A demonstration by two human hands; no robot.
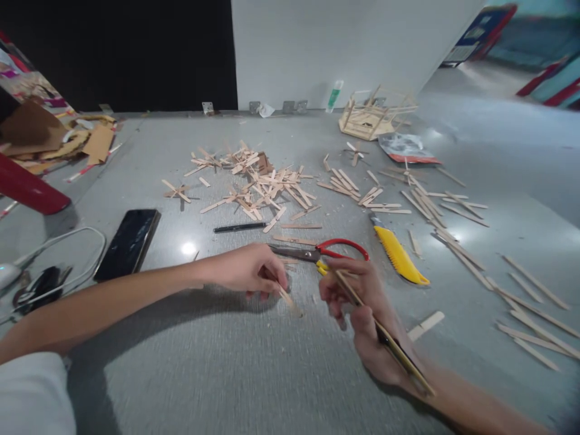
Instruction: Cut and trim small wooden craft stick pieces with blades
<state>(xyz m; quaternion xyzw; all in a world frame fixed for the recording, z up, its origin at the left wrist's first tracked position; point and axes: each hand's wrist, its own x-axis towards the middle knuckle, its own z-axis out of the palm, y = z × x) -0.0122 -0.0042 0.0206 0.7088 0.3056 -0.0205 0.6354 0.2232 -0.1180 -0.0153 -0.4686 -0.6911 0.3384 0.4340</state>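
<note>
My left hand (258, 270) is closed, pinching a short wooden craft stick (290, 302) that slants down toward the tabletop. My right hand (362, 308) grips a slim, gold-and-dark pen-like tool (401, 356), which lies across the palm and runs back along the wrist. Blur hides exactly what kind of tool it is. Just beyond both hands lie scissors (344, 243) with red and yellow handles. A yellow-handled cutter (399, 254) rests to the right of them. One loose craft stick (426, 326) is on the table beside my right wrist.
Heaped craft sticks (267, 181) cover the middle of the table, with more strewn rightward. A black pen (240, 228) lies before the heap. Left are a phone (129, 241), a white cable (97, 232) and a red cylinder (31, 184). A stick-built frame (371, 121) stands behind.
</note>
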